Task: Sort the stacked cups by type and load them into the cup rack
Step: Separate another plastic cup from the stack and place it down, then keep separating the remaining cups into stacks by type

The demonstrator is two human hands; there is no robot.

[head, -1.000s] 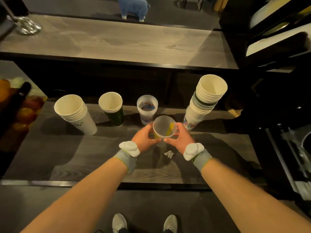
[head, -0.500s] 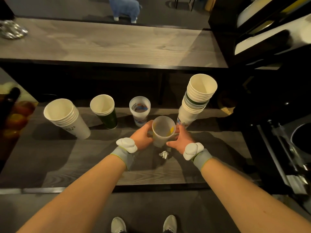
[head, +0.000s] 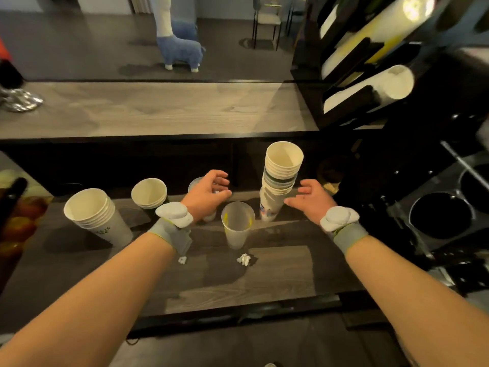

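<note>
Both my hands have let go of the clear cup (head: 237,223), now standing upright on the counter (head: 277,271); left hand (head: 207,193) and right hand (head: 311,200), fingers spread, flank the mixed stack (head: 280,178).

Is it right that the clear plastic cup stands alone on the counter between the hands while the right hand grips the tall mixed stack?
Not quite. In the head view the right hand is open beside the tall mixed stack, not gripping it. The clear plastic cup does stand alone on the counter between the hands.
</note>
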